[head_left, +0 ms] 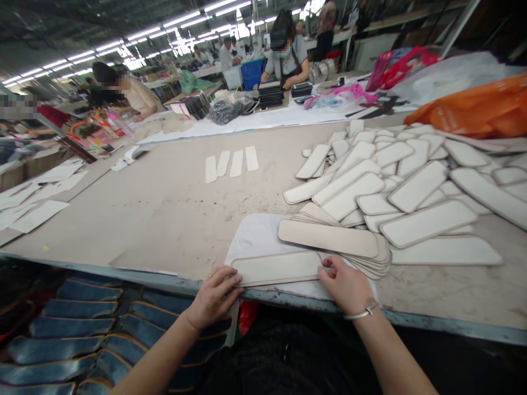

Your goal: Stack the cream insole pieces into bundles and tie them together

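A long off-white panel (278,267) with rounded corners lies at the table's front edge, on a white sheet (257,233). My left hand (218,291) grips its left end, fingers on top and close together. At the right end, my right hand (345,285) pinches the panel's corner between thumb and curled fingers; a bracelet circles that wrist. Just behind the panel, a fanned stack of beige strips (329,237) rests partly on the sheet. To the right of it spreads a large heap of similar white panels (354,192).
Four small white pieces (236,163) lie in a row mid-table. An orange bag (473,109) sits behind the heap. Blue curved pieces (74,326) are laid out below the table at left. Across the table, a co-worker (286,55) handles black stacked pieces (270,94).
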### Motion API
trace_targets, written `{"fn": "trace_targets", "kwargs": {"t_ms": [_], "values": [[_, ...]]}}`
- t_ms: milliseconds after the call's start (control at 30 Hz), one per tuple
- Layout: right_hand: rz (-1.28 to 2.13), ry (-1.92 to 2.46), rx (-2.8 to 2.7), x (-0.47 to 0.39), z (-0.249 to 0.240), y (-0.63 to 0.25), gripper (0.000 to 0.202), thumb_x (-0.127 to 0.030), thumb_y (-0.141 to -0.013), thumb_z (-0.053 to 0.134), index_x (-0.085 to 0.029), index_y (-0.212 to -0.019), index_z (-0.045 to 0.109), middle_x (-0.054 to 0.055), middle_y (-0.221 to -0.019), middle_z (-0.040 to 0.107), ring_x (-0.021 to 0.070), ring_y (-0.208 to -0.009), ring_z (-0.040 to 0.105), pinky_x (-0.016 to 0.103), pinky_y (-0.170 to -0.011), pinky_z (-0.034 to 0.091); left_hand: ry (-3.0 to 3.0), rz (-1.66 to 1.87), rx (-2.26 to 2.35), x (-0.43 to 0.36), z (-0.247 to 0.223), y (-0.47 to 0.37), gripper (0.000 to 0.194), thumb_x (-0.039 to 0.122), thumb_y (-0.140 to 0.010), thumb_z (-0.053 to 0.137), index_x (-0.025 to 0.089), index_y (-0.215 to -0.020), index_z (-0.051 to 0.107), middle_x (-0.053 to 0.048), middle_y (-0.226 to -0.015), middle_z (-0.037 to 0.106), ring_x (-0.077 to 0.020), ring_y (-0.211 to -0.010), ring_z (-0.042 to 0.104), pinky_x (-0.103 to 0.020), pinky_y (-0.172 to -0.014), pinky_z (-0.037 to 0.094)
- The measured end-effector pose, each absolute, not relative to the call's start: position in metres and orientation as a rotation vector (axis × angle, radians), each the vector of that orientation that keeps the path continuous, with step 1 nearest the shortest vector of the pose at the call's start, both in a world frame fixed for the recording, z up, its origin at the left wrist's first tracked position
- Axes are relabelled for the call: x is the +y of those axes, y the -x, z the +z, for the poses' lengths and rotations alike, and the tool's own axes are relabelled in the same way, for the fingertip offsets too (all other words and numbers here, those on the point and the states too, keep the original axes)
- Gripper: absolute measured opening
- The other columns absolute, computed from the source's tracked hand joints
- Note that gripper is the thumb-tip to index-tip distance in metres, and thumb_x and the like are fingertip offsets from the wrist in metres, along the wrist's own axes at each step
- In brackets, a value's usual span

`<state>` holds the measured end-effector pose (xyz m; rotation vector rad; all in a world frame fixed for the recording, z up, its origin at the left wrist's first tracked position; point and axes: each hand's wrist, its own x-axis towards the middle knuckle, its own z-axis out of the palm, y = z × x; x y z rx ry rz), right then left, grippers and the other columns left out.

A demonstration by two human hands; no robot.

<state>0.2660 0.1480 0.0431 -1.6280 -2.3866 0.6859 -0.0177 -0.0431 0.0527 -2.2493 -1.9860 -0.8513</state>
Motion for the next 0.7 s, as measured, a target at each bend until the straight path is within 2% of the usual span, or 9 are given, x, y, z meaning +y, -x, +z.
{"fn": "trace_targets", "kwargs": {"t_ms": [200,267,367,433,467,700], "values": [[0.647,1.359,-2.301,0.136,0.046,-0.278,0.014,-0.035,-0.083,0.053,-0.023,-0.082,0.06,-0.004,-0.057,0.058,0.013,-0.055,0.056,0.024,-0.054,0.037,2.311,-0.946,-1.899,-0.045,0.038,0.02,0.033,0.005,-0.076,0.063,0.019,-0.106,0.061,-0.008,-0.101,0.06,-0.0192,-0.098,0.055,-0.037,-0.087,0.048],[0.581,1.269,-2.261,0.135,0.05,-0.282,0.015,-0.034,-0.084,0.053,-0.021,-0.087,0.061,-0.002,-0.062,0.059,0.0128,-0.058,0.056,0.024,-0.057,0.041,2.341,-0.96,-1.87,-0.043,0.035,0.024,0.033,0.004,-0.076,0.063,0.019,-0.105,0.061,-0.008,-0.101,0.06,-0.0194,-0.098,0.055,-0.037,-0.087,0.048],[0.556,1.028,-2.321,0.137,0.053,-0.285,0.021,-0.029,-0.084,0.056,-0.02,-0.102,0.061,0.005,-0.092,0.063,0.0156,-0.081,0.06,0.027,-0.073,0.049,2.368,-0.969,-1.834,-0.04,0.033,0.027,0.032,0.004,-0.076,0.063,0.018,-0.106,0.061,-0.008,-0.101,0.059,-0.0197,-0.099,0.055,-0.037,-0.087,0.048],[0.584,0.842,-2.423,0.139,0.052,-0.283,0.027,-0.025,-0.083,0.058,-0.021,-0.109,0.059,0.008,-0.111,0.059,0.0189,-0.1,0.055,0.031,-0.088,0.047,2.362,-0.974,-1.83,-0.04,0.033,0.028,0.032,0.004,-0.077,0.062,0.018,-0.105,0.062,-0.008,-0.101,0.059,-0.0197,-0.098,0.055,-0.037,-0.086,0.048],[0.601,0.775,-2.465,0.14,0.051,-0.281,0.028,-0.022,-0.083,0.059,-0.021,-0.111,0.059,0.007,-0.114,0.059,0.0201,-0.105,0.053,0.034,-0.092,0.046,2.358,-0.975,-1.834,-0.041,0.034,0.028,0.031,0.004,-0.077,0.062,0.018,-0.104,0.062,-0.008,-0.1,0.059,-0.0196,-0.098,0.055,-0.036,-0.086,0.048],[0.683,0.706,-2.488,0.138,0.041,-0.271,0.026,-0.018,-0.083,0.059,-0.02,-0.109,0.06,0.006,-0.105,0.063,0.021,-0.099,0.053,0.038,-0.09,0.047,2.351,-0.97,-1.876,-0.042,0.033,0.026,0.028,0.005,-0.076,0.063,0.018,-0.101,0.062,-0.008,-0.1,0.058,-0.0193,-0.096,0.055,-0.035,-0.083,0.048]]}}
